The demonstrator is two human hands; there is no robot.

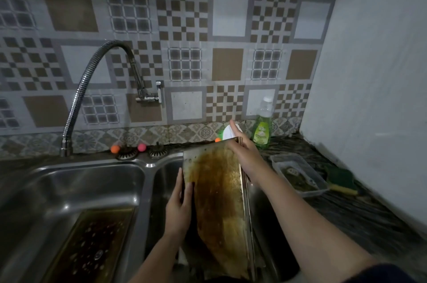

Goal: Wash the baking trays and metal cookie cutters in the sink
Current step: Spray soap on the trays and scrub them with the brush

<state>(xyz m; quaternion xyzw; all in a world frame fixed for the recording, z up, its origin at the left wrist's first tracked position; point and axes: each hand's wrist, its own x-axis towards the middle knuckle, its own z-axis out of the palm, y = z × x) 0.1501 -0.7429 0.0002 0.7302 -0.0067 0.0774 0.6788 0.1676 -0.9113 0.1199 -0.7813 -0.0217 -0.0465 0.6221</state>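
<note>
A greasy, brown-stained baking tray (219,195) stands tilted on edge in the right sink basin (161,181). My left hand (179,206) grips its left rim, thumb over the stained face. My right hand (245,153) holds the tray's far right corner, with the index finger stretched out towards the back. A second dirty tray (92,248) lies flat in the left sink basin (69,185), wet with droplets. I see no cookie cutters.
A flexible tap (78,97) arches over the left basin. Two sink strainers (141,152) and small coloured balls sit on the back ledge. On the right counter stand a green dish soap bottle (262,125), a plastic container (298,174) and a green sponge (340,179).
</note>
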